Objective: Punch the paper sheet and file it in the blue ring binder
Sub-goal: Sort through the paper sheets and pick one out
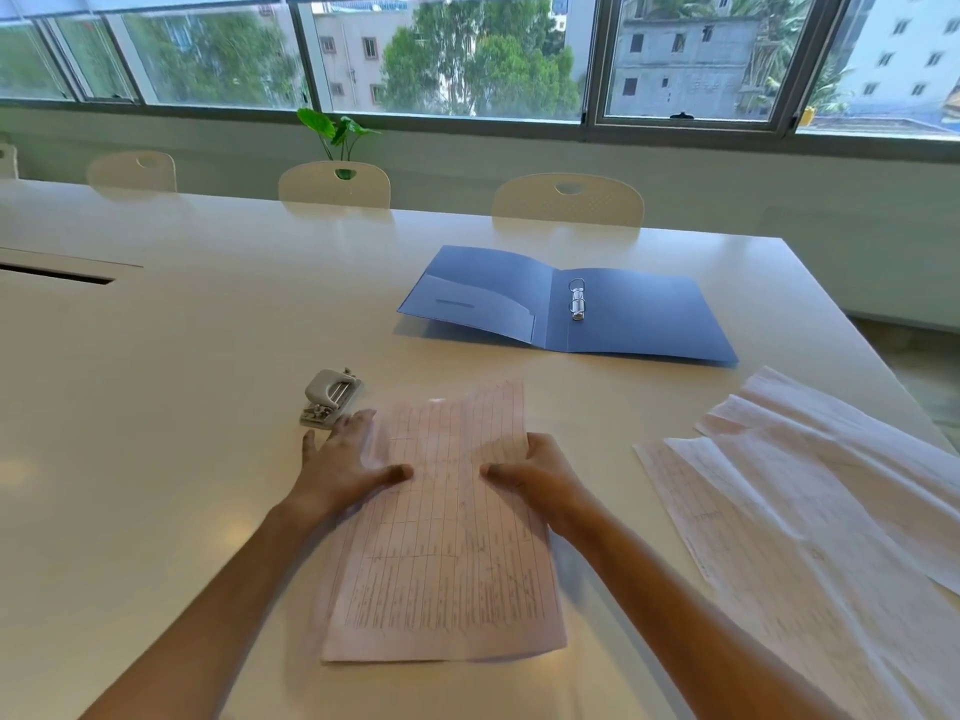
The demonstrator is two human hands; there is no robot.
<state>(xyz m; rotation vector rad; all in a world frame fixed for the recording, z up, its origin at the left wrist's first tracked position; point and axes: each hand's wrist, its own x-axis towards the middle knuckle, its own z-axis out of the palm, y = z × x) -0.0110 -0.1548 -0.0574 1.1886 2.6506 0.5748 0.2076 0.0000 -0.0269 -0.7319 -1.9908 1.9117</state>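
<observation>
Paper sheet (447, 537) lengthwise, away from person

A paper sheet (447, 522) lies at lower centre of the frame on the table (156, 356), with the left hand (345, 462) on its left edge and the right hand (540, 478) on its right edge. The hole punch (330, 397) sits just above the left hand. The open ring binder (571, 306) lies above centre, right of the punch. Loose papers (810, 501) spread at lower right. Chairs (569, 200) line the table's far edge, with a plant (337, 129) behind them.
</observation>
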